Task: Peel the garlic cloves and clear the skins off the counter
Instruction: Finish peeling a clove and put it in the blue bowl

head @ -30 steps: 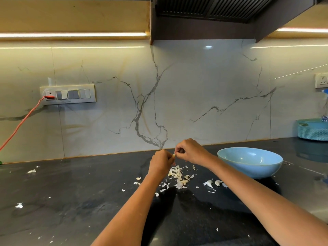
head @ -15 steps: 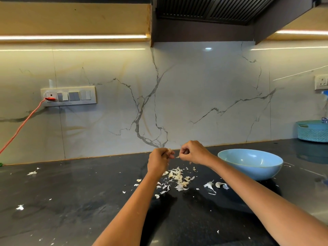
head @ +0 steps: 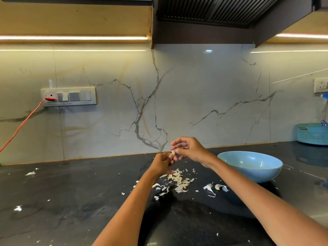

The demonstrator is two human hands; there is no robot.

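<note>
Holding a garlic clove (head: 173,153) above the counter (head: 71,201), the left hand (head: 162,163) has fingers curled round the clove's lower end. Clove approx upright, long axis vertical, pale tip showing above the left fingers. Right hand (head: 189,149) is just right of it, thumb and forefinger closed on the tip, other fingers spread apart and relaxed. So both hands meet at the clove; right is the working hand, w/ the pull likely away to the right, judged only. Below and slightly right: skins pile (head: 178,181) on the counter, uncleared. Further right, loose pieces (head: 215,187) near the blue bowl (head: 252,174); whether any is a whole clove I cannot tell. Bowl contents not visible. Scattered flecks at far left too.
</note>
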